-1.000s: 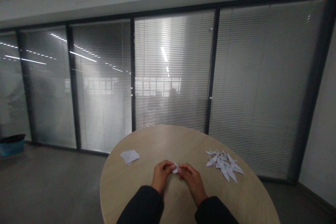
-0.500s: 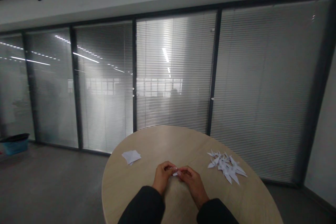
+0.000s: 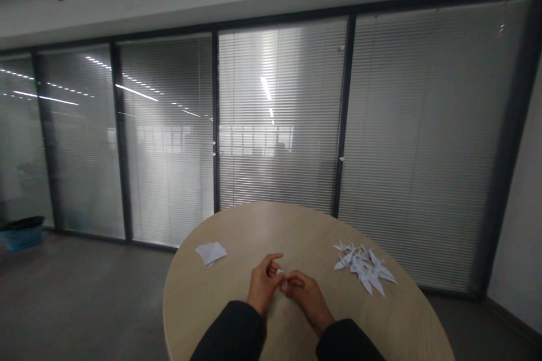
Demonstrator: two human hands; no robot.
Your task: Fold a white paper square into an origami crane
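Observation:
A small folded piece of white paper point(image 3: 282, 278) sits between my hands, above the middle of the round light-wood table point(image 3: 271, 225). My right hand point(image 3: 305, 294) pinches it from the right. My left hand point(image 3: 263, 281) is beside it, with the thumb raised and apart from the paper. To the left lies a small stack of white paper squares point(image 3: 210, 252). A heap of several folded white paper cranes point(image 3: 364, 268) rests to the right of my hands.
Behind the table stands a glass partition with internal blinds point(image 3: 279, 118) and dark frames. A grey floor surrounds the table, and a blue basin with a dark rim point(image 3: 21, 240) sits on it at the far left. A white wall point(image 3: 519, 225) runs along the right.
My left thumb has lifted off the paper and opened away from it. My right hand still pinches the paper, and the head view has barely shifted.

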